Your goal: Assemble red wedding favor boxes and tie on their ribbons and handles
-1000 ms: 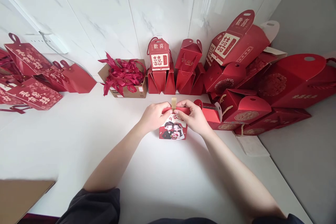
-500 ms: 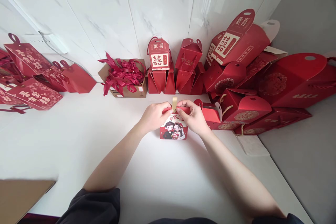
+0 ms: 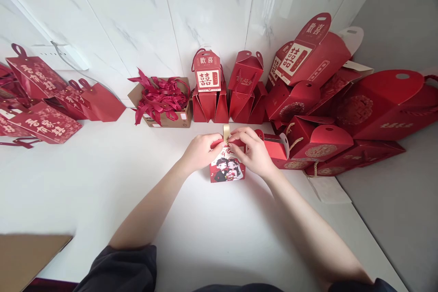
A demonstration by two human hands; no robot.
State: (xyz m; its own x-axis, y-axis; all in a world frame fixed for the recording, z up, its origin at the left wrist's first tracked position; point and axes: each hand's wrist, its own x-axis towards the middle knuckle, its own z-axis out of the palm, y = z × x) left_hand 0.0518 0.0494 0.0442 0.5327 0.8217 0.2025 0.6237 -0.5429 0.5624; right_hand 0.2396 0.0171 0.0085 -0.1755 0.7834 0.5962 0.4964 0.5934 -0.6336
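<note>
A small red gift box (image 3: 227, 171) with a cartoon bride and groom on its front stands upright on the white table in front of me. A gold ribbon loop (image 3: 226, 132) sticks up from the middle of its top edge. My left hand (image 3: 204, 149) pinches the top of the box just left of the loop's base. On the other side, my right hand (image 3: 249, 149) has its thumb and index finger together at the ribbon's base. The fingers hide part of the box top and any small fastener there.
Several red boxes (image 3: 328, 141) are piled on the right. Others (image 3: 208, 70) stand against the tiled wall, beside a cardboard box (image 3: 171, 120) of dark red ribbons (image 3: 160, 96). More red bags (image 3: 44, 123) lie at the left. A cardboard flap (image 3: 30, 255) occupies the near left corner.
My right fingers have shifted from the top edge closer onto the ribbon's base. The gift box has turned and shifted very slightly.
</note>
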